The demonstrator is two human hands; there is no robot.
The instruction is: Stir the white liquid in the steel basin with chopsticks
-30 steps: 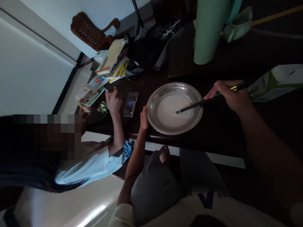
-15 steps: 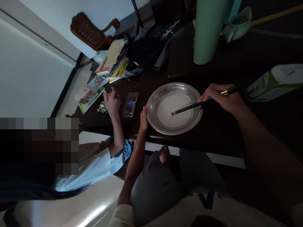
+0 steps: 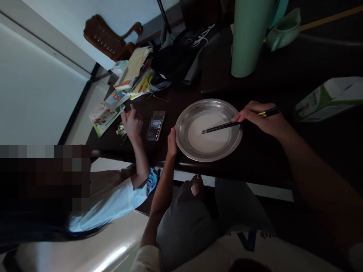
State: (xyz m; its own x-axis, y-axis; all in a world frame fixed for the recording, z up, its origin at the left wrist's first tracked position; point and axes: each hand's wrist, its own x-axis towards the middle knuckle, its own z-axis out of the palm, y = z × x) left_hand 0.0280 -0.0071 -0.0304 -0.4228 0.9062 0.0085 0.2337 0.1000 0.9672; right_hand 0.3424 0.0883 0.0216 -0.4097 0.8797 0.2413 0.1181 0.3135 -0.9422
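Observation:
A round steel bowl (image 3: pixel 210 157) stands near the front edge of the dark table, with a pale, milky liquid (image 3: pixel 212 139) in its bottom. My left hand (image 3: pixel 172 142) grips the bowl's left rim; some of its fingers are hidden behind the wall. Closed around a pair of black chopsticks (image 3: pixel 222 127) with gold bands, my right hand (image 3: pixel 259 116) is just right of the bowl. The chopsticks slant down to the left over the rim, and their tips are at the liquid near the bowl's middle.
Left of the bowl lies a phone (image 3: pixel 156 125), beside a co-worker's raised hand (image 3: pixel 133 124). Books and papers (image 3: pixel 136 71) are piled farther back. A tall green container (image 3: pixel 246 41), a small green pitcher (image 3: pixel 285 32) and a green-white carton (image 3: pixel 329 100) stand to the right.
My right hand and the chopsticks have shifted a little left, their tips moving left and slightly up the picture. My left hand stays on the bowl. The co-worker's hand has moved slightly left.

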